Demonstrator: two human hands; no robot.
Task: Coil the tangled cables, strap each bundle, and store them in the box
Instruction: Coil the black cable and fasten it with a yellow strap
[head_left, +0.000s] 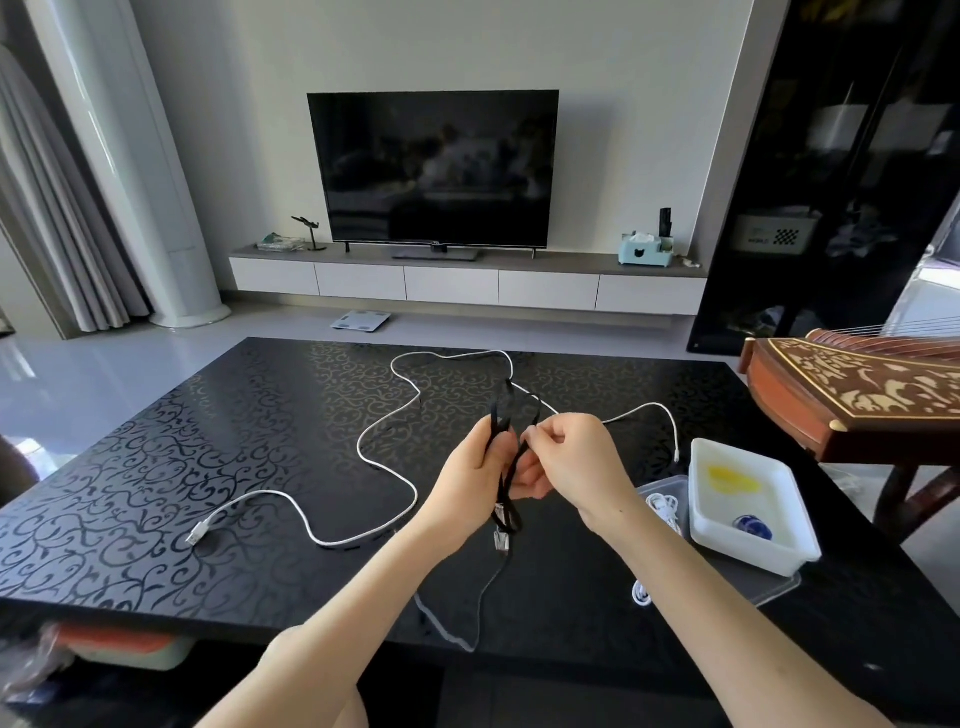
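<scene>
The black cable (500, 415) hangs in folded loops above the tabletop (182, 467), left of the white box (743, 548), with one plug dangling below the hands. The left hand (467, 486) grips the gathered loops, fingers curled round them. The right hand (574, 460) pinches a strand just beside it. The risk I see is that the black cable's far end seems to lie by the white cable (387, 470), farther left of the box, and pulling could drag and snag both. The unstrapped loops could also spring apart. Counted: one black cable, one long white cable, one thin white lead (662, 506) in a clear tub touching the box, and one box.
</scene>
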